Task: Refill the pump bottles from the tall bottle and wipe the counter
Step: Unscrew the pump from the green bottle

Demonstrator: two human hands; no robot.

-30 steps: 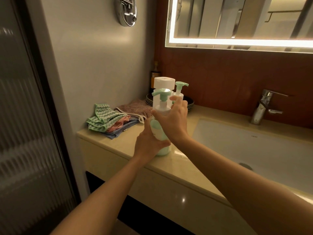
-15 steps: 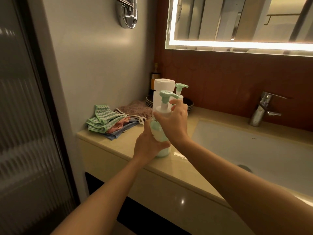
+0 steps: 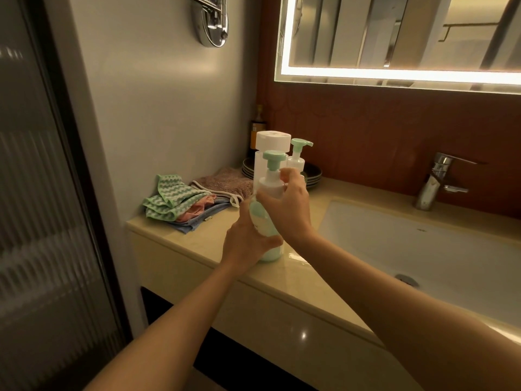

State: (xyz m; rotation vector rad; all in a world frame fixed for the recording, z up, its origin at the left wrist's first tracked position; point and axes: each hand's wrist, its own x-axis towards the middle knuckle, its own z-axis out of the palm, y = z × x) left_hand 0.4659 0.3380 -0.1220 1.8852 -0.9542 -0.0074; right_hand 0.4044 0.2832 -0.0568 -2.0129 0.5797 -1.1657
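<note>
Counter (image 3: 282, 289): polished beige stone, glossy, rounded front edge. Basin (image 3: 423, 249): white, smooth, rectangular, sunk into the counter on the right. Mirror (image 3: 394, 38): lit strip round its edge, on the dark red-brown wall. Cloths (image 3: 174, 198): soft folded pile at the counter's left end, a green-and-white zigzag weave on top, pink and blue beneath, a brown towel behind. Tap (image 3: 437, 179): chrome, single lever, behind the basin.

Tall bottle (image 3: 272, 139): white plastic, cylindrical, wide flat cap, upright near the wall. Rear pump bottle (image 3: 298, 153): mint pump head, white collar, just right of the tall bottle.

Front pump bottle (image 3: 260, 218): mint body, white shoulder, mint pump head, upright on the counter near the front edge, in front of the tall bottle. Left hand (image 3: 248, 241) wraps its lower body from the left. Right hand (image 3: 287, 204) curls round its white collar from the right. Both hands clamp this one bottle, close together.

Small print on its body, too small to read.
</note>
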